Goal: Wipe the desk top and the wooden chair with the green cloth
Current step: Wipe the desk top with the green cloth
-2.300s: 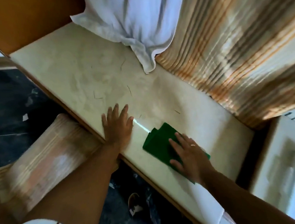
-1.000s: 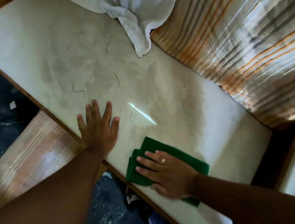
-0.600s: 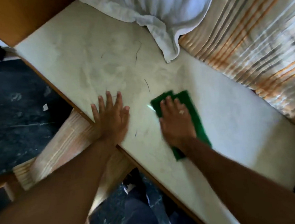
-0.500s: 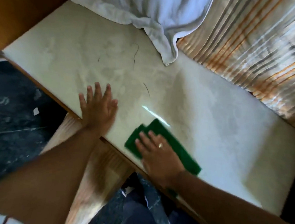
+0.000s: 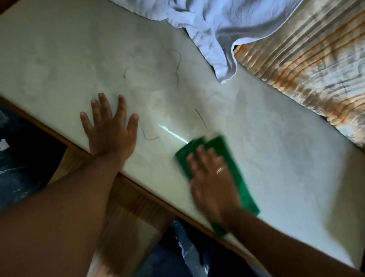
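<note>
Palm down, your right hand [image 5: 213,184] lies flat on the green cloth [image 5: 234,167], fingers stretched out and pressing it to the desk top [image 5: 287,152] close to the near edge; it presses rather than grips. Your left hand [image 5: 109,133] rests flat and spread on the bare surface by that same edge, holding nothing. Thin dark strands [image 5: 178,66] lie scattered mid-desk. At the far edge a white towel [image 5: 222,15] droops beside a striped curtain [image 5: 313,62]. Below the near edge sits the wooden chair [image 5: 122,219].
</note>
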Demonstrator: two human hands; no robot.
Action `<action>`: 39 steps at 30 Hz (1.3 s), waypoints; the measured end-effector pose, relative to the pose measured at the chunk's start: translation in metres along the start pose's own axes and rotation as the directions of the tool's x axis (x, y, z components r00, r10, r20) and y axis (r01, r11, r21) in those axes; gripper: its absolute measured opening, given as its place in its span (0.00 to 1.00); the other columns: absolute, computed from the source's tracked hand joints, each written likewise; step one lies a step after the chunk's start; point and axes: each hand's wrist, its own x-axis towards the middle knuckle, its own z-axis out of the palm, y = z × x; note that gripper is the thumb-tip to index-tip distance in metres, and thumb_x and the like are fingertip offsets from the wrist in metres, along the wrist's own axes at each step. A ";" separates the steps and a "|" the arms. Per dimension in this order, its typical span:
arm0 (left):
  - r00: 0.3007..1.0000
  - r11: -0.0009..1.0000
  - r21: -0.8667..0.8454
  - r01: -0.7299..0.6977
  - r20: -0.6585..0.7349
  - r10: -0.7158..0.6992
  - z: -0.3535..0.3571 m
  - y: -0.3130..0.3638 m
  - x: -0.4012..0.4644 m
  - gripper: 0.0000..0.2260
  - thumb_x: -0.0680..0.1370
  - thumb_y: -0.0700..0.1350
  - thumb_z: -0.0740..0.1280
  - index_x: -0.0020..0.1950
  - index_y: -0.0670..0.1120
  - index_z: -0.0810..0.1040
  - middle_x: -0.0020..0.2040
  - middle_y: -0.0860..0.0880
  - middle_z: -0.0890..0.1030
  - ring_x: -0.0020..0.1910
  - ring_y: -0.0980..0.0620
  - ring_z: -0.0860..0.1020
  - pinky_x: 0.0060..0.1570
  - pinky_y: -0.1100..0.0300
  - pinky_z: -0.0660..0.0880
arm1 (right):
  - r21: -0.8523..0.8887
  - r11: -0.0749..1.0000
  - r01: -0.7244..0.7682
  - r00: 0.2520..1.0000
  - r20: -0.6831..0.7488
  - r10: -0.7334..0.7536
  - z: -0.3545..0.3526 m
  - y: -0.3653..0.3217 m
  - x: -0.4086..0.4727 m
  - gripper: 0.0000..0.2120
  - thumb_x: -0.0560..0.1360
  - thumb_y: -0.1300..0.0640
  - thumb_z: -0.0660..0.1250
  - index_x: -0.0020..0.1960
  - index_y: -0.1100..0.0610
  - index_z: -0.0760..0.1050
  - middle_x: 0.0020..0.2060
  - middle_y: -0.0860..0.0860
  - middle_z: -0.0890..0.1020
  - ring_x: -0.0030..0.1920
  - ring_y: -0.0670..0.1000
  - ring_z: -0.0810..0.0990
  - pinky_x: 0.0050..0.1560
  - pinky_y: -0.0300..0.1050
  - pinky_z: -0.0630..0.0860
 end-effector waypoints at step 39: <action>1.000 1.000 0.001 0.001 -0.011 -0.001 -0.033 -0.031 0.045 0.30 0.81 0.61 0.45 0.81 0.51 0.54 0.81 0.39 0.56 0.79 0.37 0.55 0.76 0.38 0.45 | 0.014 0.997 0.078 0.997 0.009 -0.078 -0.068 0.021 0.331 0.30 0.83 0.44 0.47 0.81 0.54 0.47 0.81 0.57 0.50 0.79 0.59 0.50 0.77 0.55 0.51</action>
